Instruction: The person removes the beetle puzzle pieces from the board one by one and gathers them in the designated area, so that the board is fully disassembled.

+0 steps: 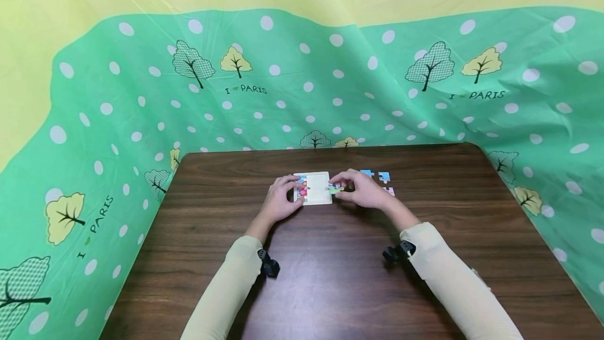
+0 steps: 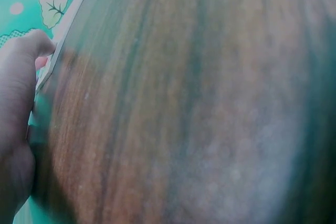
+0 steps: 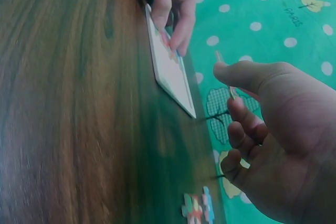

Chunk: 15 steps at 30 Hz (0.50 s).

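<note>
A white puzzle tray (image 1: 319, 190) lies on the table, with colourful jigsaw pieces (image 1: 303, 192) in its left part and bare white to their right. My left hand (image 1: 277, 201) holds the tray's left side, thumb at the near edge and bent fingers over the pieces. Just off the tray's right edge, my right hand (image 1: 362, 190) pinches a multicoloured jigsaw piece (image 1: 335, 190) between thumb and fingers. Seen from the right wrist, that piece (image 3: 232, 92) is thin, edge-on and above the table. Only the thumb side of the left hand (image 2: 18, 87) shows in the left wrist view.
Loose jigsaw pieces lie beyond and beside the right hand: a blue one (image 1: 366, 172), another blue one (image 1: 384, 177) and a pinkish one (image 1: 390, 191) partly hidden. The dark wooden table (image 1: 325, 277) meets a green dotted cloth (image 1: 292, 83) at its far edge.
</note>
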Available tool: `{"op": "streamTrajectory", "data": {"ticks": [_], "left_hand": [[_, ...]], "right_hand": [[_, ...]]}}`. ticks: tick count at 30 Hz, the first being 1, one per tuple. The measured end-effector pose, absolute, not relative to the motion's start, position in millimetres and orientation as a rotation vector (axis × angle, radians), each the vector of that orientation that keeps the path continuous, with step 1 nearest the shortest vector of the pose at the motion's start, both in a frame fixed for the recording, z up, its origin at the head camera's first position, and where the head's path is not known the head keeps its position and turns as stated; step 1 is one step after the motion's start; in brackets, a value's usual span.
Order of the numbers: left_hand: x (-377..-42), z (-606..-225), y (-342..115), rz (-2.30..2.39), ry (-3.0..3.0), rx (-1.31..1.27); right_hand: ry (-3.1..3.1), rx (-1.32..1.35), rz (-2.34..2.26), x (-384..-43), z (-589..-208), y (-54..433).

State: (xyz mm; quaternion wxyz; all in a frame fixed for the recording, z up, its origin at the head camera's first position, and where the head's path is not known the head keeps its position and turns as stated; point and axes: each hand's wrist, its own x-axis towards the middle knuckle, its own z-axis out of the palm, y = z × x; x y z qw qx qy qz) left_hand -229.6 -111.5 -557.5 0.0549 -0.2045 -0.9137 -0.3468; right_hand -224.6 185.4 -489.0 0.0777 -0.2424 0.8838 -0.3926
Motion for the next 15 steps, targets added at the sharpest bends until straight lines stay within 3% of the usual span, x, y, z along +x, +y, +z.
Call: {"op": "streamTrajectory", "data": {"ticks": [15], "left_hand": [[-229,-558,-112,-1.078,-2.750,-0.635]], "right_hand": [[2.669,-0.724,-1.162,-221,-482,221]]}}
